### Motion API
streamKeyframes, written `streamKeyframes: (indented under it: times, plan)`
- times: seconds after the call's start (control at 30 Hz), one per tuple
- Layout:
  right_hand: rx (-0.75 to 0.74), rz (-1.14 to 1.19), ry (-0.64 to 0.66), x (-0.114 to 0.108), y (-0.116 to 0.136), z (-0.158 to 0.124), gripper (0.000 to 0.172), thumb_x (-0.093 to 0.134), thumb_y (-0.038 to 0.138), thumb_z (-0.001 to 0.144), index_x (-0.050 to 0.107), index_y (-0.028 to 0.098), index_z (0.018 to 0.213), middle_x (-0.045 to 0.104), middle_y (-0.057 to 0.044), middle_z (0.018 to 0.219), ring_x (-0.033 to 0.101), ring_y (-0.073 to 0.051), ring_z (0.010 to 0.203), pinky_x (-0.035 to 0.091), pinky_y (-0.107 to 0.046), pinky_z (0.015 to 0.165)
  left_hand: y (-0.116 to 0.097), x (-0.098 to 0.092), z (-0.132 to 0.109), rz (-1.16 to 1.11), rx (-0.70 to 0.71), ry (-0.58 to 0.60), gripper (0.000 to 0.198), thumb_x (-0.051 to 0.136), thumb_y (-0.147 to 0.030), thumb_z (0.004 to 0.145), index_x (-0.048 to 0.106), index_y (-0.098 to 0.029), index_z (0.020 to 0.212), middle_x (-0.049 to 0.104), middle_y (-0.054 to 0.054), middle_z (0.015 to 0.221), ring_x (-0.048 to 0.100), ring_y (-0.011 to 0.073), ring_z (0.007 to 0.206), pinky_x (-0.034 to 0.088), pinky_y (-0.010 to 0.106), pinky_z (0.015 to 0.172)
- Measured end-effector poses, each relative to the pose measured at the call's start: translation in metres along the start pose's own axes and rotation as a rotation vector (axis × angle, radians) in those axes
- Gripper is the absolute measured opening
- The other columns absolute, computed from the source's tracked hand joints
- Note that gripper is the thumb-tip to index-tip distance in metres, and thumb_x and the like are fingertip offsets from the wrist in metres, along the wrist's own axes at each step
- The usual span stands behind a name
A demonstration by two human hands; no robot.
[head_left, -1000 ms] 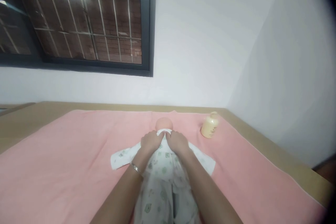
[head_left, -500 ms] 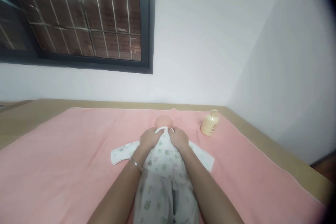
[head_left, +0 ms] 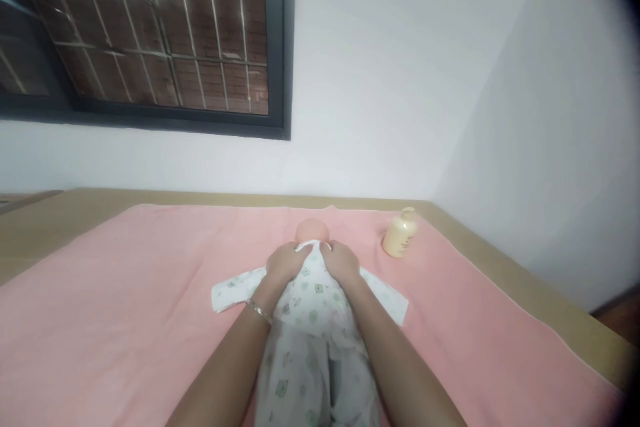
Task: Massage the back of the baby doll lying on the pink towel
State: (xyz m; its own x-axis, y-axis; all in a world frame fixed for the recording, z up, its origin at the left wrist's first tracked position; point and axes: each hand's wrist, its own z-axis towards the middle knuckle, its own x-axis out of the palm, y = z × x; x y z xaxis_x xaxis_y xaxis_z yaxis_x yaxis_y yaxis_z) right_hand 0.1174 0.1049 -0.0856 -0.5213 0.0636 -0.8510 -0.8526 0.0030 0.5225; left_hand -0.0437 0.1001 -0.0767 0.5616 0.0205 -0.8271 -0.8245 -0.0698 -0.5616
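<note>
Printed garment (head_left: 313, 300), lower end cut off, hands (head_left: 285, 263) gripping its neckline (head_left: 315, 244), doll's head (head_left: 313, 229) partly hidden

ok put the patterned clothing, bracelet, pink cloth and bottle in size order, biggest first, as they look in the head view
1. pink cloth
2. patterned clothing
3. bottle
4. bracelet

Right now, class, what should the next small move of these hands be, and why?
Perhaps the left hand and right hand should gently smooth the shirt collar outward: both thumbs are at it, one on each side, close to the doll's head, and the sleeves lie spread.
</note>
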Motion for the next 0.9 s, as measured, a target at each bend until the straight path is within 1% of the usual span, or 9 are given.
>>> streamKeyframes:
  times: [0.17,0.5,0.67,0.9]
  plan:
    - [-0.003,-0.003,-0.003,0.0012,-0.0012,0.0011,0.053,0.025,0.050,0.094,0.064,0.016,0.109,0.067,-0.013,0.105,0.061,-0.025,0.097,0.041,-0.031,0.077,0.0014,0.0009,0.0003,-0.015,0.010,-0.002,0.065,0.033,-0.074,0.080,0.066,-0.024,0.104,0.069,0.009,0.108,0.064,0.0292,0.097,0.045,0.034,0.075]
    - [-0.006,0.001,-0.004,0.0008,-0.0004,0.0004,0.052,0.025,0.049,0.094,0.065,0.018,0.105,0.068,-0.011,0.102,0.061,-0.025,0.094,0.041,-0.031,0.076,0.0022,0.0019,0.0012,-0.022,0.012,-0.005,0.064,0.034,-0.074,0.080,0.066,-0.022,0.101,0.070,0.011,0.105,0.065,0.0287,0.094,0.045,0.033,0.073]
    - [-0.002,-0.002,0.019,-0.0011,-0.0002,-0.0003,0.053,0.025,0.050,0.094,0.063,0.018,0.111,0.067,-0.012,0.106,0.060,-0.025,0.098,0.042,-0.031,0.077,0.0020,0.0017,0.0012,-0.021,0.008,-0.008,0.062,0.034,-0.074,0.080,0.066,-0.024,0.099,0.070,0.009,0.105,0.065,0.0297,0.095,0.045,0.035,0.074]
    - [-0.008,-0.025,0.065,-0.0066,0.0017,-0.0005,0.053,0.023,0.050,0.095,0.061,0.022,0.116,0.066,-0.009,0.111,0.060,-0.024,0.101,0.043,-0.031,0.078,-0.0001,0.0010,-0.0015,-0.018,0.000,-0.017,0.061,0.033,-0.074,0.081,0.065,-0.026,0.102,0.070,0.008,0.107,0.064,0.0295,0.097,0.045,0.036,0.077]
